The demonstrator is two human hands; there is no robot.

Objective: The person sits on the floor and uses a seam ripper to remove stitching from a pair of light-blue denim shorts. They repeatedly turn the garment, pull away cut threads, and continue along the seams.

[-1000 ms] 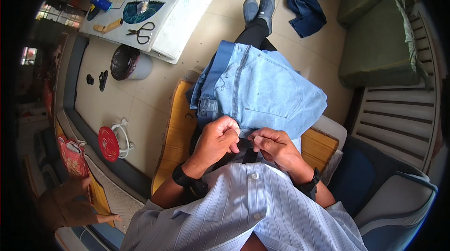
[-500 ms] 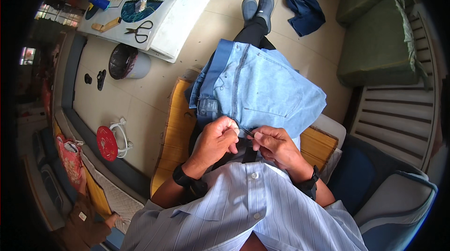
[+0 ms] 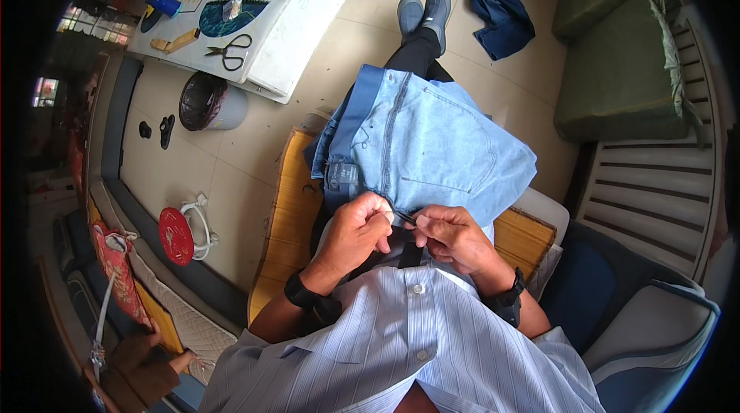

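Red round fan (image 3: 176,236), flat, on pale floor tiles at far left beside a white coiled cord (image 3: 199,216). Dark bowl-shaped helmet (image 3: 206,101) farther up, near a white low table (image 3: 297,24) bearing black-handled scissors (image 3: 231,51). Woven bamboo mat (image 3: 289,220), yellow-brown and ribbed, beneath the seated person. Left hand (image 3: 356,234): black wristband, fingers curled close, thumb and forefinger pinched on the lower edge of the jeans. Light blue denim jeans (image 3: 432,147): soft, faded, folded into a broad heap across the lap, waistband to the left, seams and a back pocket outline facing up. Right hand (image 3: 455,237): dark wristwatch, fingers bent inward, gripping the same denim edge just beside the left hand; a small dark item (image 3: 406,218) sits between the two hands, too small to identify. Striped pale blue shirt (image 3: 408,344), buttoned, in the foreground. Dark blue cloth (image 3: 501,5), crumpled, on the floor upper right, near a green cushioned sofa (image 3: 617,82).
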